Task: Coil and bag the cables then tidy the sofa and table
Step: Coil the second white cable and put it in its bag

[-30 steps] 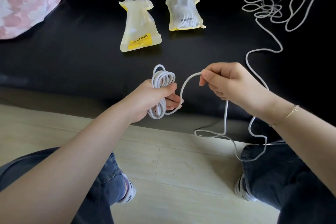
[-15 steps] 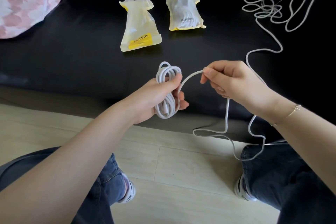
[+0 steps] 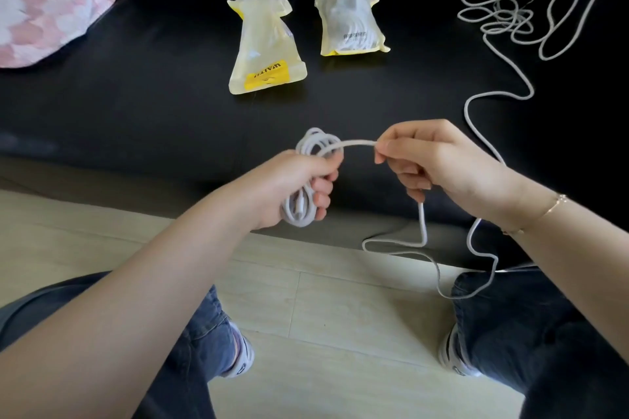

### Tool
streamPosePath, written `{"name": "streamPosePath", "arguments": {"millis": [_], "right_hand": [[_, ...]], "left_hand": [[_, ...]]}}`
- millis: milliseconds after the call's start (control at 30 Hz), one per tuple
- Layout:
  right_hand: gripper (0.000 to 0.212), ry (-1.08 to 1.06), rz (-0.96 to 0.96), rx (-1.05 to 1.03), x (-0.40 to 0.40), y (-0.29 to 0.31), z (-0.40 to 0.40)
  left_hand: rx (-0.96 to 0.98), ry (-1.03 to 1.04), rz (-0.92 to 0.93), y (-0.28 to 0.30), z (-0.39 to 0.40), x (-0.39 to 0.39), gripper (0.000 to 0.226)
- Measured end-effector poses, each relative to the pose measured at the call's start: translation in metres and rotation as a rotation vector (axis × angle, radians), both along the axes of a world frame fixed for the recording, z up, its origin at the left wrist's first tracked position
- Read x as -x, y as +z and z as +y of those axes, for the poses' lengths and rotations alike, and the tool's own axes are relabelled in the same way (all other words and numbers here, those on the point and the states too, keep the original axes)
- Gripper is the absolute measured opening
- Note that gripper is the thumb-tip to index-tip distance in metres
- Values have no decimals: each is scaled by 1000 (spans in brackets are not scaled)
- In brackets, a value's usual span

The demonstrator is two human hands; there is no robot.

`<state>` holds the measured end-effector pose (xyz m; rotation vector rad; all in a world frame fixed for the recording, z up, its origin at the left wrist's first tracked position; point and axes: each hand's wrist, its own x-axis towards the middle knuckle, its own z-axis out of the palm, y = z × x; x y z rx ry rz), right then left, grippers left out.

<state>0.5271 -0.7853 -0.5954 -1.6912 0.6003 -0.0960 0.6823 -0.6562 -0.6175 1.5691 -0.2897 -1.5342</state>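
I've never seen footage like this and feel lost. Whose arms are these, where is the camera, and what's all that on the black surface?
There is no machine: a person wears a camera on the head, looking down at their own hands. The left hand grips a coil of white cable; the right hand pinches the loose part, which trails to a tangle on the black sofa. Two yellowish bags lie there, one apparently holding a cable, with a pink cushion at the far left.

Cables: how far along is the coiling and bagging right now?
Done: one bagged cable lies on the sofa. In hand: the left hand grips a partial coil while the right hand pinches the next loop. Left: the loose tangle to wind in, then fill the flat bag.
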Motion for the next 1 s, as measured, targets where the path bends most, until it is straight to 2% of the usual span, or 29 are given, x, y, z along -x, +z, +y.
{"name": "streamPosePath", "arguments": {"millis": [100, 200, 333, 533, 633, 767, 933, 1000], "right_hand": [[29, -80, 27, 53, 1, 0, -6], [33, -168, 18, 53, 2, -1, -11], [33, -203, 43, 44, -1, -7, -4], [35, -46, 126, 95, -8, -16, 18], [35, 15, 154, 107, -8, -17, 21], [34, 82, 149, 145, -7, -15, 24], [35, 81, 159, 179, -6, -15, 25], [35, 81, 163, 177, -6, -15, 25]], "left_hand": [[92, 286, 301, 11, 1, -12, 29], [148, 452, 386, 18, 3, -22, 25], [172, 343, 322, 16, 4, -11, 24], [179, 243, 288, 9, 2, 3, 31], [179, 210, 259, 11, 1, 6, 25], [184, 221, 218, 12, 0, 9, 18], [184, 322, 339, 12, -1, 7, 18], [183, 313, 323, 10, 0, 3, 19]]}}
